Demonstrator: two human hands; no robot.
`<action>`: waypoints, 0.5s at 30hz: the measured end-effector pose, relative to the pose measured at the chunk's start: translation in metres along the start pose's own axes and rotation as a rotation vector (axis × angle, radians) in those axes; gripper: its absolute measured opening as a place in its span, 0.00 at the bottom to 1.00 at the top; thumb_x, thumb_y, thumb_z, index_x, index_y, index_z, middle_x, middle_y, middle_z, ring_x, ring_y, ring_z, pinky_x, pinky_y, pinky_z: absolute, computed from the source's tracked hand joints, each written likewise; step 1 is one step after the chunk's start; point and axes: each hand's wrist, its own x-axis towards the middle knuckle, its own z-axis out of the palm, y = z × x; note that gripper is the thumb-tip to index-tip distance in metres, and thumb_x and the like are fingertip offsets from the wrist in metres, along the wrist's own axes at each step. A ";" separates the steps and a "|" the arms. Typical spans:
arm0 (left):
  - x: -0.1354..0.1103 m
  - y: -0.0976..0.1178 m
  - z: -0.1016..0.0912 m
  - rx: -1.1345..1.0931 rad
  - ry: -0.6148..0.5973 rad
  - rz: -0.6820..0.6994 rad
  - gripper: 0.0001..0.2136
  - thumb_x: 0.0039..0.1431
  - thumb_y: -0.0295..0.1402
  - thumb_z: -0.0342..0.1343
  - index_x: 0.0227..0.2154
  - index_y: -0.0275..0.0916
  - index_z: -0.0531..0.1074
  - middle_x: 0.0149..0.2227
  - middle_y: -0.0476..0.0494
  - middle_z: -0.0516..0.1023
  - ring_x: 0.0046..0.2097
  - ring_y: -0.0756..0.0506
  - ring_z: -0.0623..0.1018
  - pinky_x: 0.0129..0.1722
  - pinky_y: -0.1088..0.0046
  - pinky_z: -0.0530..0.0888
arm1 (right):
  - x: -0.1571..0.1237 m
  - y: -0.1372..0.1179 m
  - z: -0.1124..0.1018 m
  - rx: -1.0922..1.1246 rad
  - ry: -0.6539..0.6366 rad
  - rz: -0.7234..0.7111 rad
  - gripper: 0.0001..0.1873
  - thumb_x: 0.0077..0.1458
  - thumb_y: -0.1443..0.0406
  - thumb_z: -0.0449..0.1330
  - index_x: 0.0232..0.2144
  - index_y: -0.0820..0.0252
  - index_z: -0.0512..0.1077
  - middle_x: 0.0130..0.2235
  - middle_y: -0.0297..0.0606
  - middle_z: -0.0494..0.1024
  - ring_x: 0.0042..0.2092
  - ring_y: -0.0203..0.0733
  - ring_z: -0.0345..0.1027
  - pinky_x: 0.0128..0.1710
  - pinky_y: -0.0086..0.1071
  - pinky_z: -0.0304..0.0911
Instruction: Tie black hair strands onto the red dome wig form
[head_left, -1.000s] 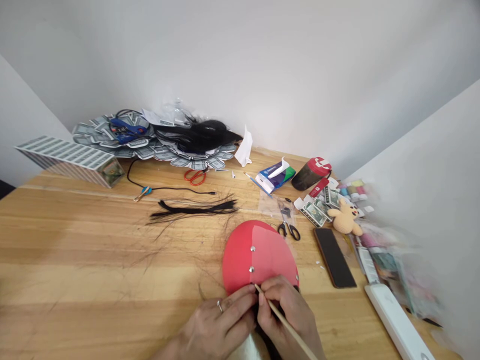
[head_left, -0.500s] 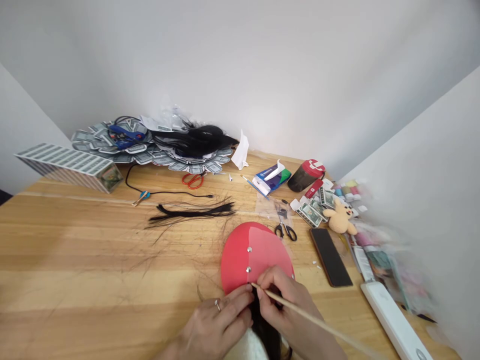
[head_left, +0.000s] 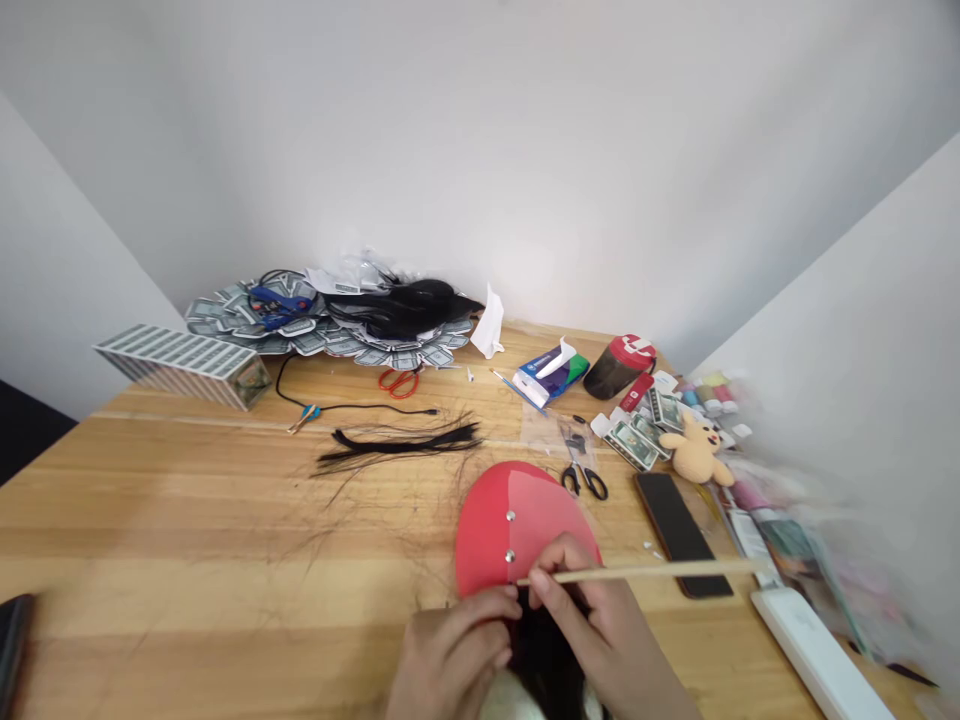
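A red dome-shaped cap (head_left: 484,530) with silver studs down its middle seam sits before me at the table's near side. Dark hair (head_left: 544,645) spreads below its lower edge, over a pale rounded form (head_left: 510,698). Between thumb and fingers, my right hand (head_left: 596,615) grips a thin wooden stick (head_left: 660,571), its tip at the cap's lower edge near the seam. The stick lies almost level, pointing right. My left hand (head_left: 454,645) rests beside it, fingers curled and fingertips at the cap's edge against the hair; what they pinch, if anything, is hidden.
Behind the cap lie a black hair bundle (head_left: 405,440), black scissors (head_left: 583,482) and red scissors (head_left: 398,383). A phone (head_left: 681,535), plush toy (head_left: 697,452) and white power strip (head_left: 814,650) line the right. A tissue pack (head_left: 551,375) and dark jar (head_left: 619,368) stand farther back.
The stick has swung from slanting down toward me to nearly level. My left hand's fingers have shifted slightly at the cap's edge. The whole view has moved a little.
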 end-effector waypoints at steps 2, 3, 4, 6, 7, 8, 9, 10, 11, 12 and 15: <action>0.000 0.003 -0.005 -0.111 -0.024 -0.150 0.13 0.75 0.32 0.40 0.40 0.39 0.70 0.39 0.44 0.82 0.42 0.51 0.83 0.42 0.83 0.76 | 0.002 0.000 -0.001 0.057 0.001 0.007 0.17 0.68 0.57 0.49 0.29 0.56 0.66 0.29 0.32 0.71 0.32 0.38 0.68 0.34 0.28 0.60; 0.000 0.003 -0.007 -0.156 -0.030 -0.226 0.13 0.74 0.32 0.40 0.40 0.39 0.70 0.37 0.45 0.81 0.41 0.51 0.82 0.42 0.82 0.76 | 0.003 0.000 -0.001 0.080 0.003 0.009 0.17 0.68 0.56 0.50 0.28 0.56 0.67 0.28 0.31 0.71 0.32 0.37 0.67 0.34 0.28 0.60; 0.001 0.004 -0.008 -0.193 -0.034 -0.301 0.13 0.74 0.32 0.40 0.39 0.40 0.70 0.35 0.46 0.80 0.38 0.51 0.82 0.39 0.81 0.76 | 0.004 0.001 -0.001 0.097 0.007 0.013 0.17 0.67 0.56 0.51 0.28 0.56 0.66 0.28 0.31 0.70 0.31 0.37 0.67 0.33 0.29 0.59; 0.001 0.003 -0.011 -0.250 -0.048 -0.442 0.13 0.74 0.33 0.41 0.35 0.39 0.69 0.29 0.49 0.76 0.31 0.51 0.78 0.32 0.81 0.74 | 0.006 0.003 0.000 0.117 0.018 0.020 0.17 0.66 0.55 0.53 0.27 0.56 0.66 0.27 0.30 0.69 0.30 0.37 0.66 0.32 0.29 0.58; 0.002 0.002 -0.012 -0.273 -0.063 -0.504 0.14 0.74 0.33 0.41 0.33 0.39 0.68 0.26 0.50 0.73 0.28 0.51 0.75 0.28 0.81 0.72 | 0.006 0.004 0.000 0.122 0.025 0.022 0.17 0.66 0.55 0.54 0.27 0.56 0.66 0.27 0.30 0.69 0.30 0.37 0.66 0.32 0.29 0.58; 0.004 0.002 -0.014 -0.296 -0.087 -0.555 0.15 0.73 0.34 0.42 0.31 0.39 0.67 0.25 0.52 0.71 0.26 0.51 0.73 0.26 0.82 0.70 | 0.006 0.005 0.001 0.129 0.030 0.020 0.17 0.66 0.55 0.54 0.27 0.56 0.66 0.27 0.30 0.69 0.30 0.37 0.65 0.32 0.29 0.58; 0.005 0.000 -0.015 -0.318 -0.117 -0.596 0.15 0.73 0.35 0.43 0.30 0.39 0.67 0.24 0.52 0.69 0.26 0.51 0.71 0.25 0.81 0.69 | 0.006 0.005 0.001 0.137 0.033 0.018 0.17 0.66 0.55 0.54 0.27 0.56 0.66 0.27 0.30 0.69 0.30 0.37 0.65 0.32 0.29 0.58; 0.006 -0.001 -0.015 -0.342 -0.152 -0.626 0.16 0.72 0.37 0.44 0.29 0.39 0.67 0.24 0.52 0.69 0.26 0.51 0.71 0.26 0.81 0.68 | 0.006 0.005 0.002 0.144 0.038 0.013 0.17 0.66 0.55 0.54 0.27 0.56 0.66 0.27 0.30 0.69 0.30 0.37 0.65 0.32 0.29 0.59; 0.008 -0.002 -0.016 -0.362 -0.187 -0.649 0.16 0.72 0.38 0.44 0.28 0.39 0.67 0.24 0.52 0.68 0.27 0.50 0.70 0.27 0.80 0.68 | 0.006 0.005 0.002 0.150 0.042 0.008 0.16 0.66 0.56 0.53 0.27 0.56 0.65 0.27 0.30 0.69 0.30 0.37 0.65 0.33 0.29 0.59; 0.009 -0.003 -0.016 -0.379 -0.219 -0.668 0.17 0.71 0.40 0.45 0.27 0.39 0.66 0.24 0.52 0.67 0.28 0.50 0.70 0.28 0.80 0.68 | 0.006 0.005 0.002 0.155 0.046 0.001 0.16 0.66 0.57 0.53 0.27 0.56 0.65 0.27 0.29 0.69 0.30 0.37 0.65 0.33 0.29 0.59; 0.010 -0.005 -0.014 -0.407 -0.307 -0.711 0.18 0.70 0.43 0.45 0.26 0.39 0.64 0.25 0.52 0.64 0.29 0.49 0.68 0.30 0.78 0.67 | 0.007 0.004 0.001 0.170 0.053 -0.016 0.16 0.66 0.58 0.54 0.26 0.56 0.65 0.26 0.29 0.69 0.30 0.36 0.65 0.33 0.29 0.58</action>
